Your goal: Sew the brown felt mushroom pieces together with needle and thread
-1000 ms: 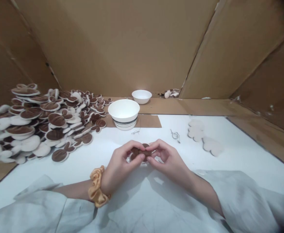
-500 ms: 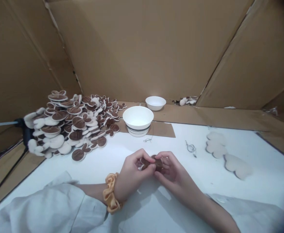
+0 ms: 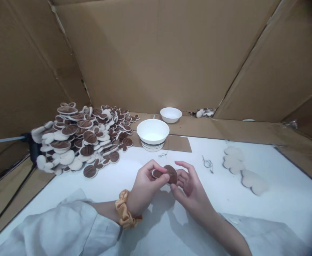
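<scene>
Well, the left hand (image 3: 143, 186) pinches a rounded, brown, pale-edged piece (image 3: 173, 174) in its fingers (image 3: 160, 181), the right hand (image 3: 192, 190) loosely spread.

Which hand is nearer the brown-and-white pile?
Left. The left hand is to the right of the pile, toward the camera; the right hand is farther right, beside the brown piece.
</scene>
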A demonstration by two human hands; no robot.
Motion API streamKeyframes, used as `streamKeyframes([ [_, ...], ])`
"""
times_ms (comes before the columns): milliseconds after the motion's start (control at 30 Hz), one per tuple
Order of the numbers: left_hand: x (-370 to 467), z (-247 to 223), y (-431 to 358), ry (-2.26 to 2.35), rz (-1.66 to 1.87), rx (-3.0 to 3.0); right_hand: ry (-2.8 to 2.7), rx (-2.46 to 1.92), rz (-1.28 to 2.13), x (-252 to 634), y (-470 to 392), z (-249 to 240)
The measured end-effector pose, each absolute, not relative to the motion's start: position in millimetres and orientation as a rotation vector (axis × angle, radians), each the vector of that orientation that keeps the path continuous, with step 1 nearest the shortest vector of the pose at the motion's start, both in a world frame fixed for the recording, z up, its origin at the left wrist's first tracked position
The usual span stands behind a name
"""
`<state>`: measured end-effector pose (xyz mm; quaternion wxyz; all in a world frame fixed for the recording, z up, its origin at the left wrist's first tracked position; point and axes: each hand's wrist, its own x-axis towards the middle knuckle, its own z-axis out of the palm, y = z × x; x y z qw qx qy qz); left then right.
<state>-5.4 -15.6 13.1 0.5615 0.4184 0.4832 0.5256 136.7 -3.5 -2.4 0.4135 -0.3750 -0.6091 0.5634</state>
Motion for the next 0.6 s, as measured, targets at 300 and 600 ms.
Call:
streamKeyframes([
  [300, 3, 9, -20, 1.3, 1.344, 1.122, -1.373, -1.172, 1.554, 131, -8, 3],
  [600, 4, 2, -19, 1.299, 1.322, 1.195, -1.304, -1.152, 1.462, 125, -12, 2],
])
